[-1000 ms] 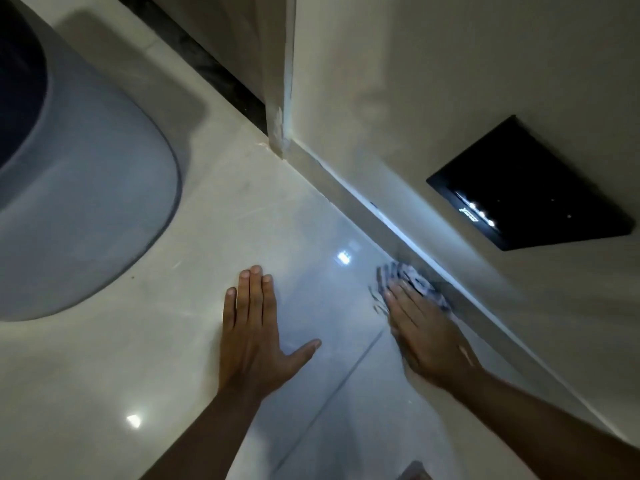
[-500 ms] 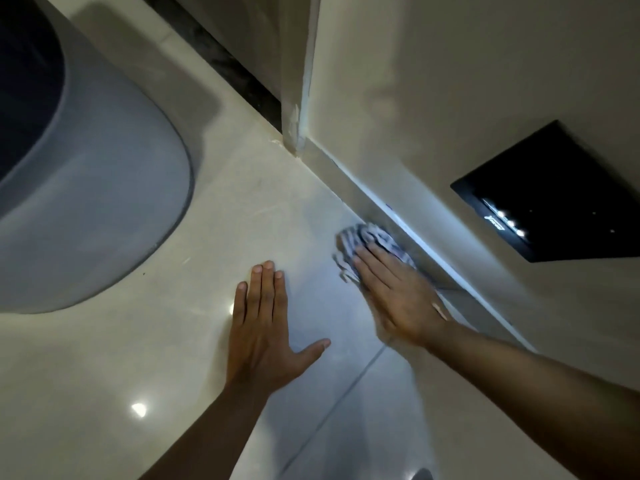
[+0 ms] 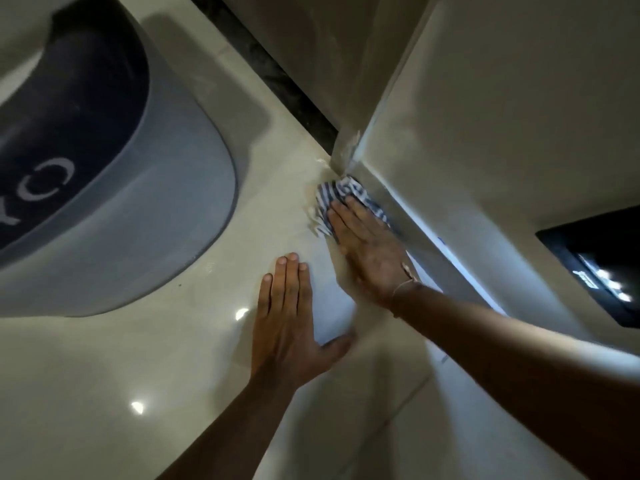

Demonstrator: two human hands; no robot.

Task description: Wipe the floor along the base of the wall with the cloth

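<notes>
Cloth (image 3: 341, 199) at wall (image 3: 485, 109) corner, glossy floor (image 3: 104, 375)

Dim, wide-angle-warped view; small glare spots on glossy floor (image 3: 104, 375), soft motion blur throughout.

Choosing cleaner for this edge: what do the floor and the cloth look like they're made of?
Floor: likely polished stone or glazed tile; it mirrors light spots and shows a thin joint line. Cloth: soft striped woven fabric, crumpled under the right hand; fibre unclear.
</notes>
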